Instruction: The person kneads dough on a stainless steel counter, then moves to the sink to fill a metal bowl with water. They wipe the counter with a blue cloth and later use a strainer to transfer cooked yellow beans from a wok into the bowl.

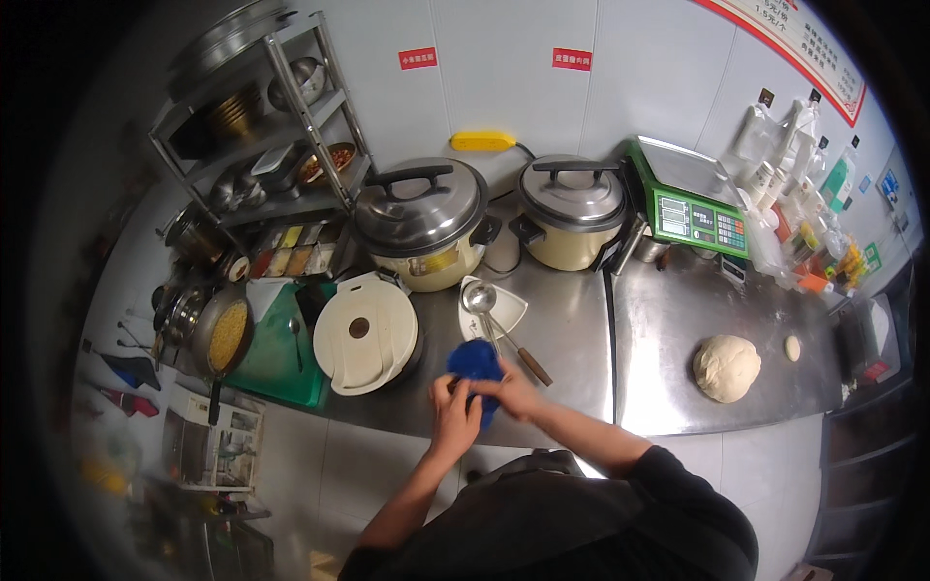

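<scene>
Both my hands are over the front of the steel counter (574,356), on a crumpled blue cloth (474,359). My left hand (458,415) grips its near left side with bent fingers. From the right, my right hand (514,392) holds the cloth's other side, and the fingers partly hide it. Just beyond the cloth, a metal ladle (480,296) rests in a white dish (512,314). Beside it a utensil with a wooden handle (535,367) leans out over the counter. Left of my hands is a round cream lid (365,338).
Two lidded cookers (429,250) (570,240) stand along the wall, with a green digital scale (701,224) at their right. A dough ball (726,368) and a small dough piece (792,348) lie at right. A green cutting board (272,356) and a pan of yellow food (228,335) occupy the left.
</scene>
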A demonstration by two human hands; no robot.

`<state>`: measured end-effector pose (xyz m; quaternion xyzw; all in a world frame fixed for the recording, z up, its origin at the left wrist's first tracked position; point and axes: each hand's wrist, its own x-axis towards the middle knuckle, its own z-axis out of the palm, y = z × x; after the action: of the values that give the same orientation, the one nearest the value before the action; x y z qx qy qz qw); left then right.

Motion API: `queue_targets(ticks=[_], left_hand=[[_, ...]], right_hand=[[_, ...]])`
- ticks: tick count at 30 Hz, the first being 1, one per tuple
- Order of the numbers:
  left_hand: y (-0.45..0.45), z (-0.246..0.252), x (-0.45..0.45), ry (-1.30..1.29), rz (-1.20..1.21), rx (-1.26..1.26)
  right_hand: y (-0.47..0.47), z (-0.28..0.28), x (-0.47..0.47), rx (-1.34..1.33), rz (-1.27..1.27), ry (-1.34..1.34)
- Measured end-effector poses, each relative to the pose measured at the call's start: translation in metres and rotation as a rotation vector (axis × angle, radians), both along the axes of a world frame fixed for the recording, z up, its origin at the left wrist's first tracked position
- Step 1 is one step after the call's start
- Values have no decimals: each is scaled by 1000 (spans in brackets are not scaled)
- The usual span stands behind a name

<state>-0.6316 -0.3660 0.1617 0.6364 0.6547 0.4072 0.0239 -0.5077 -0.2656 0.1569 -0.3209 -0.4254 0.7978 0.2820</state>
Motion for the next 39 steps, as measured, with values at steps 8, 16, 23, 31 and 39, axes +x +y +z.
queue_targets(ticks=[8,16,23,31,39], left_hand=[[203,53,0,-41,-195,176],[466,93,32,67,-64,239],[552,52,44,148,-61,-35],[541,47,58,325,37,133],[540,54,57,368,26,150]], right_hand=[[248,79,55,1292,-628,-577],[393,61,38,1905,-424,-942],[419,43,151,1490,-596,-1289],[471,132,158,1366,-685,-1070],[590,134,49,1367,492,-1331]])
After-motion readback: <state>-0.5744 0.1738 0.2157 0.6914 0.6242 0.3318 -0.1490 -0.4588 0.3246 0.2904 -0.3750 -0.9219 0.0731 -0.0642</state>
